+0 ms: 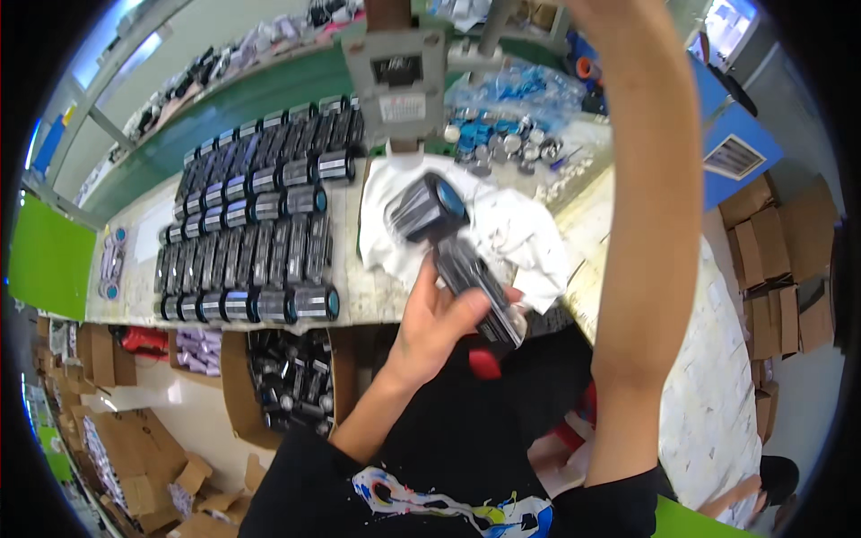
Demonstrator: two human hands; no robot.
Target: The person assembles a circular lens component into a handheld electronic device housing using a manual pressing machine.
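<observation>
My left hand (432, 327) is closed round the handle of a black T-shaped device (473, 282), thumb across its front. The device is tilted, and its wide cylindrical head (430, 208) with a blue end lies over a crumpled white cloth (516, 229). A grey metal press-like head (397, 81) stands just beyond the cloth. My right forearm (650, 197) reaches up past the top edge, so the right hand is out of the picture. Rows of similar black devices (242, 251) lie on the table to the left.
Small blue and silver round parts (511, 139) lie beyond the cloth. A purple device (112, 262) lies at the table's left end. Below the front edge stands a cardboard box (238, 386) of black parts. More cartons (785, 242) are stacked at the right.
</observation>
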